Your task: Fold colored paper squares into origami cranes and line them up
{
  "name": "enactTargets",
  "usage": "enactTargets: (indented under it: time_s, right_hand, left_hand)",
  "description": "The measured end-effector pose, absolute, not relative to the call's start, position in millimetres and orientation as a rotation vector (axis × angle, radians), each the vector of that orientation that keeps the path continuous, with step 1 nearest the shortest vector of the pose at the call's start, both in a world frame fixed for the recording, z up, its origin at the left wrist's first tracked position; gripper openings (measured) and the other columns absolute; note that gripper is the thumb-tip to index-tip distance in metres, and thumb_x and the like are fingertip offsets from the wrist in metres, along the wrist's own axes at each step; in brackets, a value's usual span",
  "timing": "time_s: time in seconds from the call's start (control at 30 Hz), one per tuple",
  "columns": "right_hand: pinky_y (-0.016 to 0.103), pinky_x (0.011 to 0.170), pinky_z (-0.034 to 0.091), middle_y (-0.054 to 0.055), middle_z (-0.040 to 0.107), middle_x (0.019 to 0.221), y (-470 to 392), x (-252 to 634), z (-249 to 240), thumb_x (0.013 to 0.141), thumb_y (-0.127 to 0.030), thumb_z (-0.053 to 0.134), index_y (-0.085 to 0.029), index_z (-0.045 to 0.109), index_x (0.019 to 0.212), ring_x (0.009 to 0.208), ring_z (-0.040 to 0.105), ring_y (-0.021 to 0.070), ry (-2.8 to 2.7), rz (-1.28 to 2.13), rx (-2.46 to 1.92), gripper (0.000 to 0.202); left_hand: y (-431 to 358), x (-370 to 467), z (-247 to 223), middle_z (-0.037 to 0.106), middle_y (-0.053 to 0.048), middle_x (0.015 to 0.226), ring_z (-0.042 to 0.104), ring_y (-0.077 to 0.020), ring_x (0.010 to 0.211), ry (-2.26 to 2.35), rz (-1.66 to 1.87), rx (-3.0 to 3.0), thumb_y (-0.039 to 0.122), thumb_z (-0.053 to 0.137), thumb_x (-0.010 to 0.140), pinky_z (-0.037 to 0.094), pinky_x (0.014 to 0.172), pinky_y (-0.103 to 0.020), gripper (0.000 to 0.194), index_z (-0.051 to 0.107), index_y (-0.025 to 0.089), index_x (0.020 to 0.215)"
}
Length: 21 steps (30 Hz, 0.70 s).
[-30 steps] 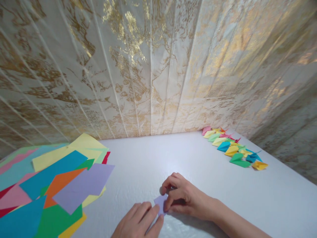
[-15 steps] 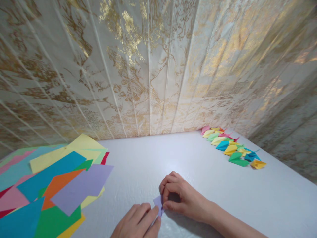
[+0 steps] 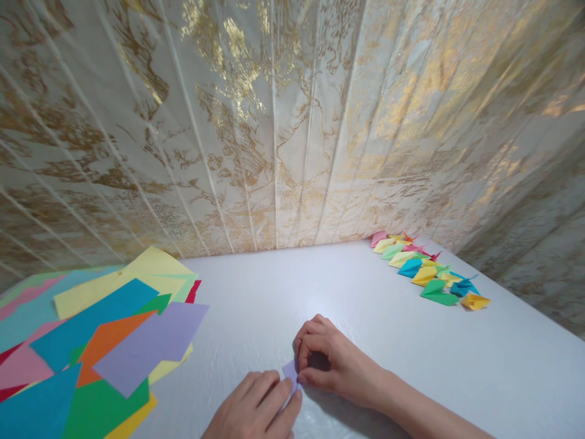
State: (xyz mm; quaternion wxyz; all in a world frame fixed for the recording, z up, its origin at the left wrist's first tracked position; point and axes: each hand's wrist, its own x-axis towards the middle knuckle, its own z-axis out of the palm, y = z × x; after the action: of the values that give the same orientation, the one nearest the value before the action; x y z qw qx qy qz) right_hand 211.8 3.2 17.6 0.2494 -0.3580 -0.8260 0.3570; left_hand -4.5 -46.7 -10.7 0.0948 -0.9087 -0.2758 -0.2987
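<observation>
A small folded piece of purple origami paper (image 3: 290, 369) lies on the white table between my two hands, mostly covered by them. My right hand (image 3: 331, 360) is curled, thumb and index fingertip pinched at the paper's right edge. From the lower left, my left hand (image 3: 258, 402) presses its fingertips on the paper's near side, the thumb close beside the index finger. The exact folds under the fingers are hidden.
Loose sheets of coloured paper, a purple sheet (image 3: 158, 344) on top, spread over the table's left side. At the far right stand rows of folded paper figures, among them a green one (image 3: 439, 292) and a yellow one (image 3: 475, 301). A gold-patterned curtain (image 3: 274, 152) hangs behind the table (image 3: 256, 299).
My left thumb has shifted slightly up and right, closer to my right hand. My right hand and the purple paper have barely moved.
</observation>
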Motion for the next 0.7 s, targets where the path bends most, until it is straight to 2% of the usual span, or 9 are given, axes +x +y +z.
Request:
enactTargets:
  time_s: [0.1,0.27,0.53,0.7]
  right_hand:
    - [0.035,0.094,0.036,-0.002,0.066,0.089,2,212,18,0.075,-0.007,0.077,-0.019,0.061,0.072,0.091,0.057,0.0166,-2.246,0.990,-0.977,0.021]
    - [0.033,0.094,0.035,-0.003,0.064,0.089,1,211,19,0.073,-0.003,0.078,-0.018,0.059,0.073,0.091,0.056,0.0155,-2.251,0.982,-0.985,0.024]
    - [0.032,0.088,0.040,0.000,0.065,0.092,1,216,23,0.078,0.001,0.065,-0.021,0.063,0.090,0.095,0.053,0.0190,-2.190,1.054,-1.072,0.025]
    - [0.033,0.087,0.042,0.002,0.060,0.100,-9,216,23,0.070,-0.003,0.067,-0.021,0.058,0.099,0.098,0.051,0.0207,-2.168,1.032,-1.124,0.036]
  left_hand:
    - [-47,-5,-14,0.073,-0.002,0.097,0.063,-0.0192,0.085,-0.809,-0.880,-2.707,0.021,0.054,0.097,0.051,0.077,-0.030,0.017,0.066,0.018,0.108]
    - [-47,-5,-14,0.073,-0.003,0.095,0.062,-0.0194,0.085,-0.799,-0.894,-2.712,0.016,0.046,0.098,0.051,0.075,-0.030,0.022,0.067,0.017,0.106]
    - [-46,-3,-11,0.071,-0.001,0.093,0.061,-0.0196,0.085,-0.833,-0.842,-2.719,0.017,0.058,0.089,0.048,0.074,-0.031,0.017,0.065,0.020,0.105]
    - [-47,-2,-13,0.071,0.000,0.094,0.060,-0.0191,0.085,-0.847,-0.814,-2.719,0.018,0.061,0.088,0.047,0.074,-0.031,0.018,0.063,0.020,0.106]
